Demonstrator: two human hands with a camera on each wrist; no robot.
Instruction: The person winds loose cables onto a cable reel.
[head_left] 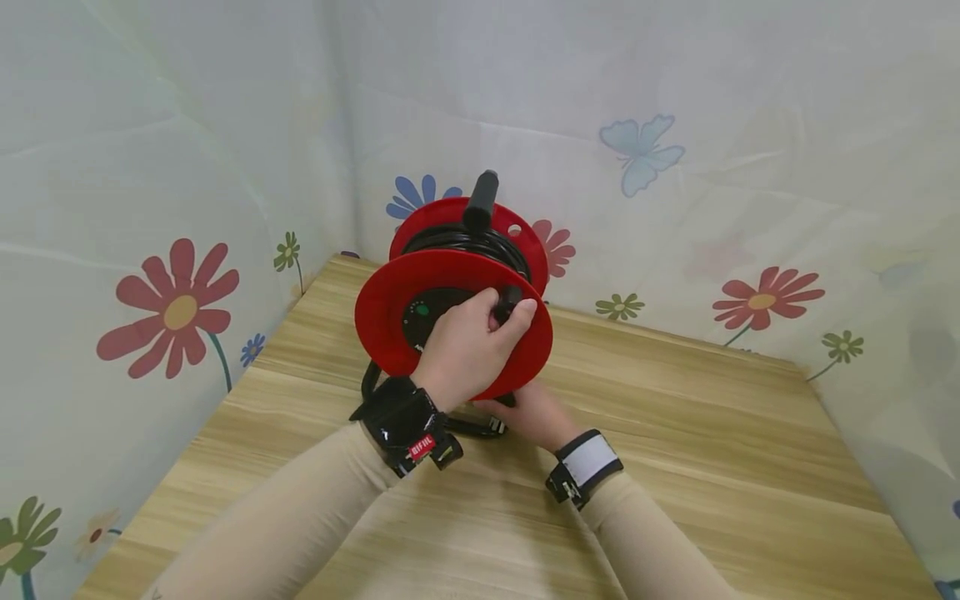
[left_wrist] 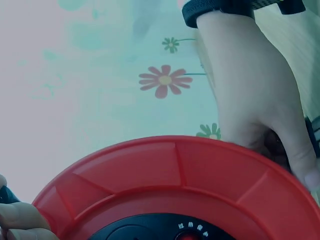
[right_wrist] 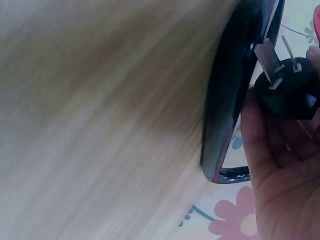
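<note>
A cable reel with red discs (head_left: 382,312) stands on the table, black cable (head_left: 468,240) wound between the discs. My left hand (head_left: 467,346) grips the small black crank knob (head_left: 510,297) on the front disc. In the left wrist view, its curled fingers (left_wrist: 25,220) show at the lower left. Below the front disc, my right hand (head_left: 542,417) holds a black plug (right_wrist: 287,92), its metal pins bare in the right wrist view. That hand is beside the reel's black tube stand (right_wrist: 217,110). The cable's run from the plug is hidden.
A black carrying grip (head_left: 482,200) sticks up at the top of the reel. The wood-grain table (head_left: 675,433) extends to both sides. Behind it and at its sides hangs a pale sheet (head_left: 750,167) printed with flowers and a butterfly.
</note>
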